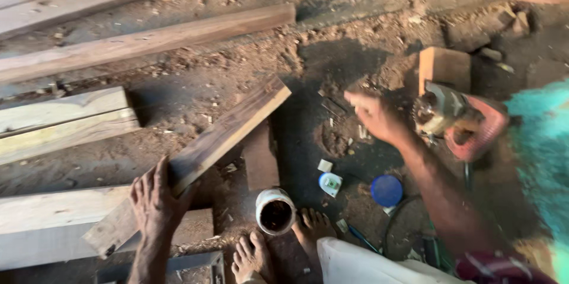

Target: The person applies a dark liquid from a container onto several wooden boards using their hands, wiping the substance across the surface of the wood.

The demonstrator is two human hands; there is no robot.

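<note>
The dark plank (207, 148) lies slanted on the sawdust floor (367, 17), its near end pinned under the flat-spread left hand (155, 198). The right hand (374, 117), fingers loosely open and holding nothing, reaches toward the red power tool (459, 124). The plank could slip if bumped; 2 bare feet (278, 242) sit close. 1 open jar (275, 211), 1 blue lid (386, 190).

Dim warm daylight, soft shadows, heavy motion blur on the right.

A long dark wooden plank (201, 153) is lying slantwise on the dusty ground — near end propped on pale boards at left, far end pointing right.
</note>
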